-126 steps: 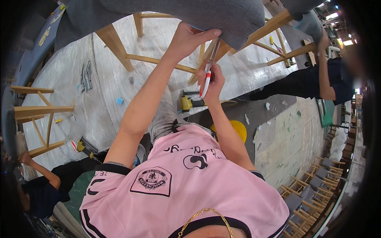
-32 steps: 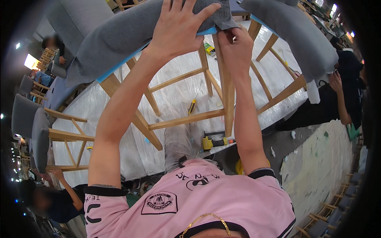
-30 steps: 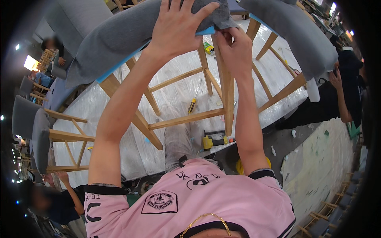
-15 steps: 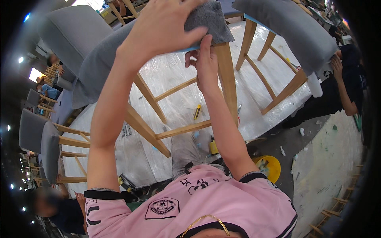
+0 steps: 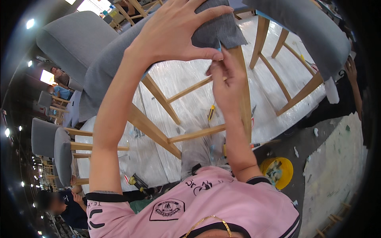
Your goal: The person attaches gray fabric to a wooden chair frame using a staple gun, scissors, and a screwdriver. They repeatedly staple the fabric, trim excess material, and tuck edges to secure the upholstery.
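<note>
fingers (image 5: pixel 204 53) at grey seat fabric (image 5: pixel 222 27)

Four seconds ago your right hand (image 5: pixel 228 77) held the scissors (image 5: pixel 253 112); now they lie past the chair leg (image 5: pixel 246 107). A second ago that hand pinched the grey fabric (image 5: pixel 216 27) at its corner, in front of the leg; it has since moved left of it, its fingers meeting the thumb of your left hand (image 5: pixel 172 37).
</note>
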Demonstrator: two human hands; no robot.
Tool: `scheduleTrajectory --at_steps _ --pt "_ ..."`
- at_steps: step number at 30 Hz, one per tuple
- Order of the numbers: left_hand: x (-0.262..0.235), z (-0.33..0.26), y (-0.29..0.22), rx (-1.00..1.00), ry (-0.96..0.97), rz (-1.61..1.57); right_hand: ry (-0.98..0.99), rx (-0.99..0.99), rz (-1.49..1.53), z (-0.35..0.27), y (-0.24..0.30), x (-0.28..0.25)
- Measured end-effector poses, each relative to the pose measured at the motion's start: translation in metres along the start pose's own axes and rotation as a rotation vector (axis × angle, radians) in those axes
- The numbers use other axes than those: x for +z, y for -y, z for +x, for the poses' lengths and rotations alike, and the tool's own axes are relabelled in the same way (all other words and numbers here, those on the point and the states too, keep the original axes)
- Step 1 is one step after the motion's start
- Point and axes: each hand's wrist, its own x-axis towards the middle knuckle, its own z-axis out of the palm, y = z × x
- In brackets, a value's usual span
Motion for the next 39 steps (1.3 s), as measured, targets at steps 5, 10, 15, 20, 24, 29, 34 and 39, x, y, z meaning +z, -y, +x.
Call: scheduleTrajectory --at_steps 5,10,15,20,24,29,34,39 --pt "0.001 0.003 -0.009 0.031 -0.003 -0.025 -0.014 -0.331 -0.442 0.047 0.015 -0.030" --pt "0.006 -0.001 -0.005 0.064 -0.097 -0.137 -0.013 -0.319 -0.450 0.053 0.007 -0.037" --pt "-0.001 -0.001 -0.010 0.003 -0.080 -0.173 -0.059 -0.394 -0.456 0.056 0.007 -0.032" --pt "0.007 -0.003 -0.002 0.017 -0.149 -0.227 -0.016 -0.357 -0.461 0.056 0.018 -0.027" --pt "0.007 -0.004 -0.006 -0.004 -0.182 -0.283 -0.001 -0.231 -0.395 0.056 0.038 -0.026" --pt "-0.001 0.000 -0.016 -0.076 -0.142 -0.343 0.010 -0.061 -0.304 0.054 0.028 -0.040" --pt "0.009 -0.005 -0.008 -0.052 -0.167 -0.323 0.060 0.159 -0.365 0.037 0.027 -0.068" --pt "0.008 -0.010 -0.005 0.009 -0.165 -0.229 0.347 0.433 0.043 -0.007 0.007 -0.039"
